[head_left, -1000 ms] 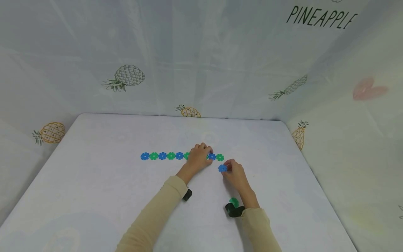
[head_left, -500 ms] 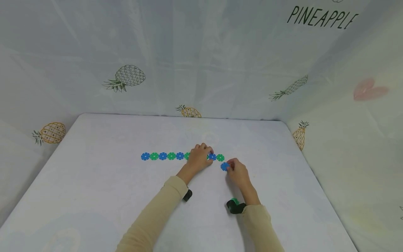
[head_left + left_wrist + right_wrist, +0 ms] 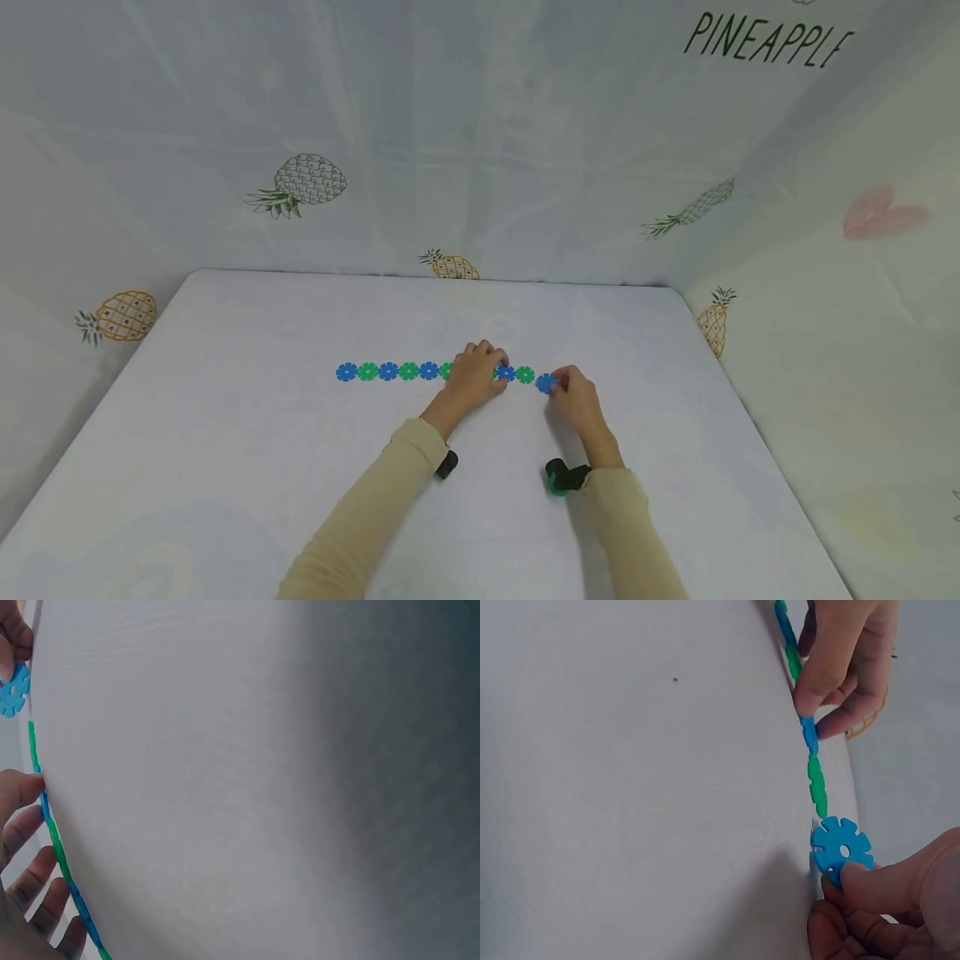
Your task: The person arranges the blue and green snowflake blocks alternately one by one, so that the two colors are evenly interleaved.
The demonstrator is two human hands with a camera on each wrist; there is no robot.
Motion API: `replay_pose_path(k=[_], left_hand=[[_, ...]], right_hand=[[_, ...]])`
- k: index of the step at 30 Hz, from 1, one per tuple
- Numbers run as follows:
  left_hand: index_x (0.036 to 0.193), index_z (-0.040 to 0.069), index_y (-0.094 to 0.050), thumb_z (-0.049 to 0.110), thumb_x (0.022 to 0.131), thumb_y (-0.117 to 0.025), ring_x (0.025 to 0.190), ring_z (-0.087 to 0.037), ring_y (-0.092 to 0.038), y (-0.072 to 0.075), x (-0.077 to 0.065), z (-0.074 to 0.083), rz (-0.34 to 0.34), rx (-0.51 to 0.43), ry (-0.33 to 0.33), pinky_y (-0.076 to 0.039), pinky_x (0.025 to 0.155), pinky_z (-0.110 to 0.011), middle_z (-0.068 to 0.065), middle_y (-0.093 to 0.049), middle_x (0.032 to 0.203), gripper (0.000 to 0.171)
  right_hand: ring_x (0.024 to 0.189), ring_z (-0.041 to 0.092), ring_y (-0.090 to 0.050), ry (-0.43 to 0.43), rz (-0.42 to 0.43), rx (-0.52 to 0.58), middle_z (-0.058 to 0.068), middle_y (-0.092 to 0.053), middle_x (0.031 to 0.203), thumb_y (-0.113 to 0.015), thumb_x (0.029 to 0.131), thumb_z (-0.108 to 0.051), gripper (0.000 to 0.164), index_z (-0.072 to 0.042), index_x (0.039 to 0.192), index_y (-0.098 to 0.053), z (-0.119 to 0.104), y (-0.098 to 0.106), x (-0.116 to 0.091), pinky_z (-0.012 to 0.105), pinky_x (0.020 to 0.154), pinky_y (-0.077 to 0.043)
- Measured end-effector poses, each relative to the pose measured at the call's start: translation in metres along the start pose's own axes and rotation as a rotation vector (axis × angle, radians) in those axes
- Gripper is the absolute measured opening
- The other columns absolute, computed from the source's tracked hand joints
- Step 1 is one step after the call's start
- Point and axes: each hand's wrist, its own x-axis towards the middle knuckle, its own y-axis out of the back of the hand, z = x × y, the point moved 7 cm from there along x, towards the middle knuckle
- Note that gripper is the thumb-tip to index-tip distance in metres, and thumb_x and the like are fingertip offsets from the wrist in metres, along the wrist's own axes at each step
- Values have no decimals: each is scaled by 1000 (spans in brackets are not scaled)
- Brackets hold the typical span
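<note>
A row of interlocking discs [image 3: 408,372], alternating blue and green, lies across the white table. My left hand [image 3: 472,375] reaches over its right part, thumb on the near edge and index finger on the far edge of a blue disc [image 3: 808,735]. Some discs are hidden under this hand. Beyond it, the row ends in a green disc [image 3: 817,785]. My right hand [image 3: 577,400] pinches a loose blue disc [image 3: 841,847] between thumb and fingers. It is tilted up, its notched rim close to the end green disc.
Another green disc [image 3: 555,490] lies on the table [image 3: 225,433], partly covered by the black wrist camera [image 3: 566,475] on the right arm. A second black camera [image 3: 447,465] sits at the left wrist. Pineapple-printed cloth [image 3: 480,150] hangs behind the table.
My right hand has carried the blue disc right and away from me, from below the row to beside its right end. The left hand and the row have stayed in place.
</note>
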Motion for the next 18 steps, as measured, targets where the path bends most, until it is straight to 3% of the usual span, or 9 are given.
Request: replay_pose_path(k=[13, 18], left_hand=[[111, 19, -60, 31, 84, -67, 108, -25, -47, 2, -2, 1, 2, -12, 0, -40, 95, -41, -4, -53, 114, 30], [111, 20, -60, 31, 85, -67, 109, -25, -47, 2, -3, 1, -3, -4, 0, -40, 95, -41, -5, -53, 114, 30]], right_hand=[[93, 29, -53, -54, 3, 4, 23, -57, 104, -52, 91, -4, 23, 6, 111, -54, 4, 2, 13, 40, 82, -46], [89, 28, -53, -75, -5, -22, 21, -58, 101, -52, 91, -6, 22, 5, 110, -54, 2, 2, 15, 39, 78, -46]])
